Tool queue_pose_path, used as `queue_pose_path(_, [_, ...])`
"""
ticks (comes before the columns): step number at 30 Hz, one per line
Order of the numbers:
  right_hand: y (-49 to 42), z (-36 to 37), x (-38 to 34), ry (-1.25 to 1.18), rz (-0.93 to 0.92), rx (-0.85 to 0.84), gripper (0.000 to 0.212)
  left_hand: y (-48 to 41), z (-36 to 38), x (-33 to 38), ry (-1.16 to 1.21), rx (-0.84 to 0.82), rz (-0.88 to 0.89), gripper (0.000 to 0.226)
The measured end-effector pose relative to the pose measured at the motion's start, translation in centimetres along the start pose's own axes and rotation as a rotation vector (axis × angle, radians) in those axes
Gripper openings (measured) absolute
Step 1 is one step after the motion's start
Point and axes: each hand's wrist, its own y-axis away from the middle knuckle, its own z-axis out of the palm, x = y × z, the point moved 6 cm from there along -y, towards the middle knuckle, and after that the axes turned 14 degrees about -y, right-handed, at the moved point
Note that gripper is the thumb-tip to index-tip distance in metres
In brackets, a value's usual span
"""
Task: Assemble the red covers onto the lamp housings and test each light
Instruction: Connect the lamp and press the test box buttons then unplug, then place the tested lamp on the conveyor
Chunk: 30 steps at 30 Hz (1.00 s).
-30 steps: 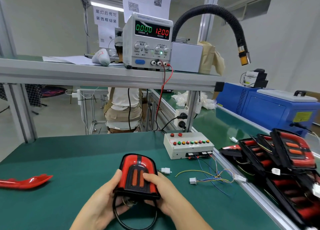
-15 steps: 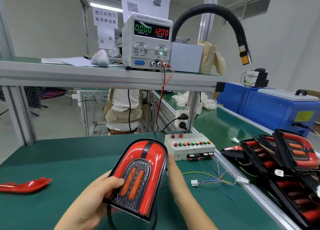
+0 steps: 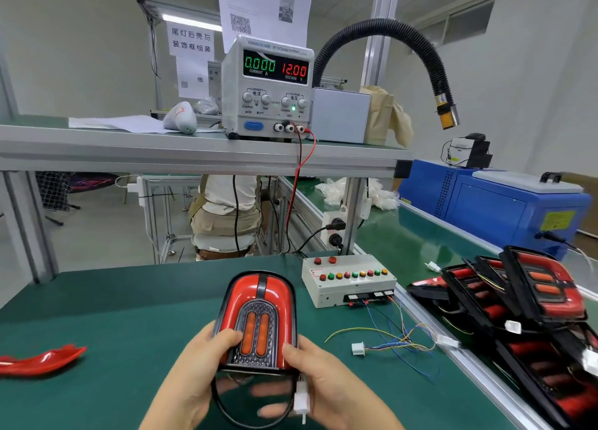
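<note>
Above green table, both hands grip lamp.

One view only here, a wide-angle camera worn on the head, looking forward and down across the green desk. It sits close: the left hand and right hand fill the bottom centre, forearms running off the lower edge. Straight ahead beyond the hands, the gaze climbs to the shelf and the power supply on it, seen from slightly below. Out to the right of the hands the frame takes in the conveyor belt; straight lines bow toward the edges. No second view shares the scene.
</note>
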Motion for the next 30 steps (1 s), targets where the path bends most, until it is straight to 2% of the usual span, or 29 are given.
queue_pose_path(4, [0.1,-1.1,-0.2,0.026,-0.053,0.1,0.046,0.0,1.1,-0.4,0.009,-0.087,-0.036,0.024])
queue_pose_path(7, [0.1,-2.1,-0.2,0.049,-0.099,0.181,0.058,0.0,1.4,-0.5,-0.05,-0.113,-0.058,0.023])
queue_pose_path(10, [0.0,-2.3,0.2,-0.026,-0.103,0.212,0.06,0.0,1.9,-0.3,-0.07,-0.13,-0.052,0.026])
queue_pose_path(12, [-0.1,-2.8,0.2,-0.081,-0.135,0.264,0.06,0.0,2.1,-0.2,-0.033,-0.101,-0.035,0.037])
queue_pose_path(15, [-0.1,-3.5,-0.2,-0.14,-0.219,0.331,0.051,0.0,2.1,-1.0,0.055,-0.011,-0.133,0.046])
queue_pose_path(17, [-0.1,-3.8,-0.4,-0.183,-0.268,0.363,0.046,0.3,3.3,-1.1,0.1,-0.004,-0.17,0.044])
queue_pose_path(22, [0.6,-4.5,-0.4,-0.182,-0.336,0.445,0.037,-0.4,6.2,-0.8,0.1,0.025,-0.081,0.031])
queue_pose_path(25, [1.0,-5.0,-0.9,-0.174,-0.369,0.479,0.036,-1.2,7.2,-0.9,0.123,0.029,-0.057,0.031])
queue_pose_path(30, [1.4,-5.7,-2.0,-0.205,-0.458,0.575,0.027,-1.5,8.5,-0.9,0.385,0.188,-0.047,0.035])
